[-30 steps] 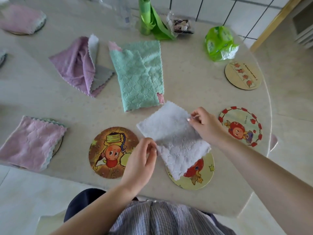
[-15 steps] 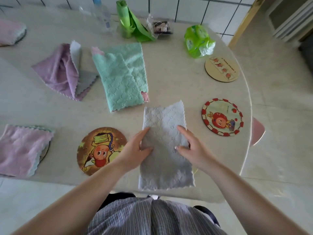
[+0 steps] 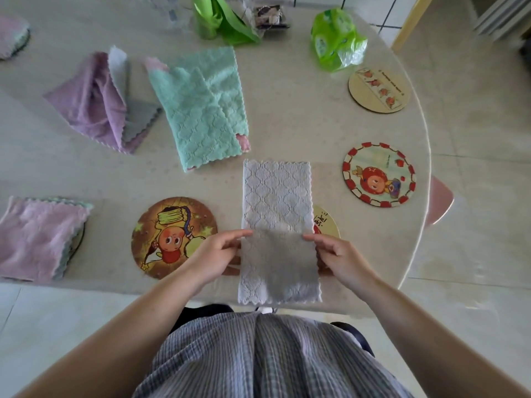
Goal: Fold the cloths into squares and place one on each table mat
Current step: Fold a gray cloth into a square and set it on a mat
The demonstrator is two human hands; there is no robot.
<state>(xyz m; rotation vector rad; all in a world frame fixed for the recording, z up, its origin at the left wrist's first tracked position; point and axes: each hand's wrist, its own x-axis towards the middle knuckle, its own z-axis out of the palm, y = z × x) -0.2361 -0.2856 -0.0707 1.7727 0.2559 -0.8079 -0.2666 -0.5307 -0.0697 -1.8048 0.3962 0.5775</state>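
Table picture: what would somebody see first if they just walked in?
Probably the long grey cloth at the near table edge, with the left hand and right hand gripping its two sides. Next, the bright cartoon mat just left of it, and the green cloth farther back.

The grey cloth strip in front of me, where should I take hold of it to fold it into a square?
Grip the grey cloth strip at its two near corners, which hang over the table edge, coming from its long sides. It lies flat as a long rectangle pointing away, so lifting the near end onto the far end should give a square.
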